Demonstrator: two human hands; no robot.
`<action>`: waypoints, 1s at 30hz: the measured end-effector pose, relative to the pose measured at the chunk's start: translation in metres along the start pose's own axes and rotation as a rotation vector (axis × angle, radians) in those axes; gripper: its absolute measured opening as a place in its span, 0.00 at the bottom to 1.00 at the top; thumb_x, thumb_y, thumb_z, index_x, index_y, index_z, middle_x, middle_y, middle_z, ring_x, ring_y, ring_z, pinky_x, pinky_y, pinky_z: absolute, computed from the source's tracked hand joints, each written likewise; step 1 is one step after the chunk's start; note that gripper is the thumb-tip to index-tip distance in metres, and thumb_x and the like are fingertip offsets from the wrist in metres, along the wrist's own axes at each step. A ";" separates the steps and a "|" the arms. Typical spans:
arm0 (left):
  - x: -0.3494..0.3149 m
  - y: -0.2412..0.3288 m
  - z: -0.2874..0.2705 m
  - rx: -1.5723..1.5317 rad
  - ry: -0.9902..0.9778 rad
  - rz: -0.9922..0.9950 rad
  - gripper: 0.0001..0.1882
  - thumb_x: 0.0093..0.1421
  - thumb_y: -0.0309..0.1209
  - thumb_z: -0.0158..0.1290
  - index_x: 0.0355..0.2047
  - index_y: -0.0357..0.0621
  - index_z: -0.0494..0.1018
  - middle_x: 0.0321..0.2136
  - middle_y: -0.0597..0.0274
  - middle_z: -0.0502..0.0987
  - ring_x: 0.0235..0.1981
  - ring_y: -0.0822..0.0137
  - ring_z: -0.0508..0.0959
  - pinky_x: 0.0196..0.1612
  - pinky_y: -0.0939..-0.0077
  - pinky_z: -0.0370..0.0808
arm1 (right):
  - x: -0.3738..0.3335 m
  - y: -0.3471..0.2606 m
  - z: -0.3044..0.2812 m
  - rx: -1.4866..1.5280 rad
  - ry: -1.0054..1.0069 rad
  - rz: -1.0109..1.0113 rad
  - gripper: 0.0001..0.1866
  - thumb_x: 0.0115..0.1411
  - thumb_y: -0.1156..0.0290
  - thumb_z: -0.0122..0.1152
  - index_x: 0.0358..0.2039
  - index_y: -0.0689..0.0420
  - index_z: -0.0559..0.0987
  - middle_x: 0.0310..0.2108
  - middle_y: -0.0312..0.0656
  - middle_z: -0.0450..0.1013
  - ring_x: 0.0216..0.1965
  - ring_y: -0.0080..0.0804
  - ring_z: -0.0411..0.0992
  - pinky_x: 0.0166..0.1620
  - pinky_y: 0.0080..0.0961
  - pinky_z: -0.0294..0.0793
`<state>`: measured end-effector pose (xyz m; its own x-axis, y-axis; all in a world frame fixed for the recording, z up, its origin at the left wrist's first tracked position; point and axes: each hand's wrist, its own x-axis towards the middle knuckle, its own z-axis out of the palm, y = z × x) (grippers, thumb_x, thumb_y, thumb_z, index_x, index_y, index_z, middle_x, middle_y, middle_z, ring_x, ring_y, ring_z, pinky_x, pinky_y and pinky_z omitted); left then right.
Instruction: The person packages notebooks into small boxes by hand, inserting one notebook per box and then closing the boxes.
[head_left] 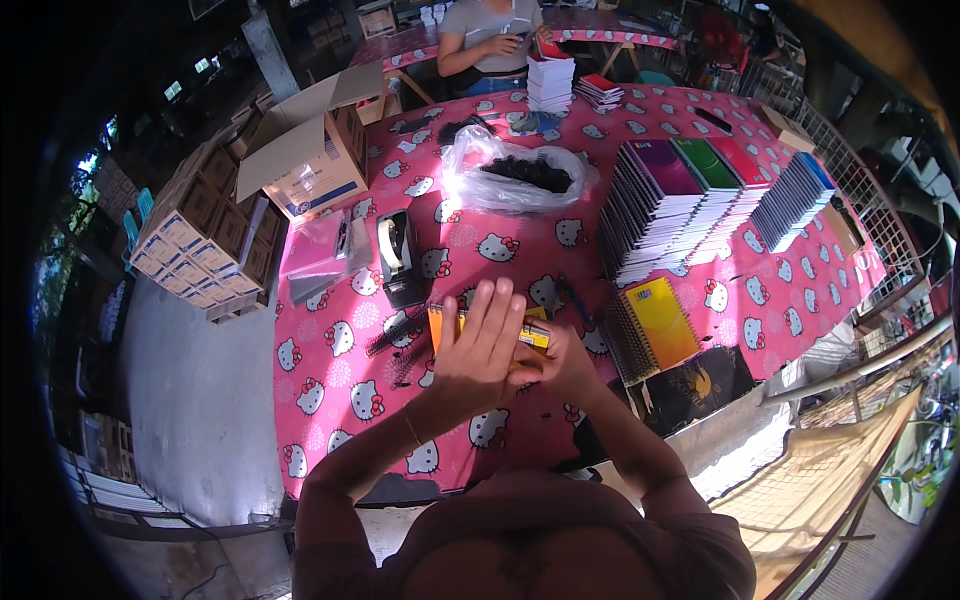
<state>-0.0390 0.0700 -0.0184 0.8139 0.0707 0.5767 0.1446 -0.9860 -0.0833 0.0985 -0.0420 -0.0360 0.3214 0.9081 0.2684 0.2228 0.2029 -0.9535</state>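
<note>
A yellow-orange notebook (537, 338) is between my hands over the near middle of the table. My left hand (483, 340) lies across its top with the fingers stretched out and close together. My right hand (556, 358) grips the notebook's right end, the fingers wrapped round it. Most of the cover is hidden under my left hand. Loose black spiral coils (398, 338) lie just left of my hands. To the right, a yellow spiral-bound notebook (662, 322) rests near the table's front edge. A tape dispenser (402, 262) stands beyond my left hand.
Tall stacks of spiral notebooks (660, 215) stand at the right. A clear plastic bag (475, 185) of black coils lies farther back. At left are an open carton (310, 165), stacked boxes (200, 230) and plastic-wrapped pink sheets (318, 248). Another person (490, 45) stands across the table beside stacked notebooks.
</note>
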 end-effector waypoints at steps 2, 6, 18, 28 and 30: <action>-0.034 0.021 0.018 -0.139 0.064 0.013 0.39 0.67 0.55 0.44 0.66 0.35 0.60 0.66 0.44 0.61 0.69 0.49 0.60 0.68 0.39 0.48 | 0.000 0.006 -0.004 -0.007 0.014 0.009 0.17 0.61 0.68 0.62 0.49 0.63 0.77 0.35 0.44 0.80 0.36 0.18 0.73 0.41 0.26 0.75; 0.012 -0.002 -0.010 0.005 -0.038 -0.024 0.38 0.66 0.55 0.45 0.64 0.37 0.63 0.66 0.47 0.63 0.69 0.52 0.61 0.69 0.40 0.46 | -0.006 0.008 -0.001 0.059 0.046 0.046 0.14 0.62 0.74 0.60 0.48 0.64 0.77 0.35 0.43 0.80 0.36 0.17 0.73 0.39 0.24 0.75; 0.020 0.016 -0.027 -0.284 0.091 0.080 0.14 0.60 0.32 0.57 0.46 0.44 0.77 0.40 0.63 0.78 0.42 0.62 0.77 0.62 0.53 0.62 | -0.033 0.021 -0.008 0.027 0.069 0.051 0.13 0.61 0.74 0.61 0.46 0.63 0.79 0.30 0.41 0.80 0.32 0.18 0.74 0.36 0.24 0.75; 0.022 0.045 -0.025 -0.338 0.078 0.138 0.17 0.57 0.35 0.61 0.45 0.44 0.77 0.36 0.63 0.75 0.39 0.62 0.75 0.42 0.63 0.72 | -0.063 0.010 -0.019 0.067 0.049 0.014 0.10 0.60 0.72 0.63 0.41 0.61 0.79 0.27 0.41 0.77 0.29 0.18 0.71 0.34 0.26 0.72; 0.024 0.055 -0.023 -0.321 0.115 0.133 0.16 0.57 0.36 0.62 0.44 0.45 0.77 0.36 0.63 0.75 0.38 0.62 0.75 0.41 0.62 0.72 | -0.069 0.010 -0.025 -0.010 0.068 0.039 0.10 0.60 0.71 0.63 0.40 0.61 0.79 0.27 0.41 0.77 0.28 0.18 0.71 0.33 0.26 0.72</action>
<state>-0.0245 0.0137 0.0095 0.7423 -0.0612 0.6673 -0.1573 -0.9839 0.0847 0.1018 -0.1116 -0.0608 0.3915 0.8882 0.2403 0.2185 0.1640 -0.9620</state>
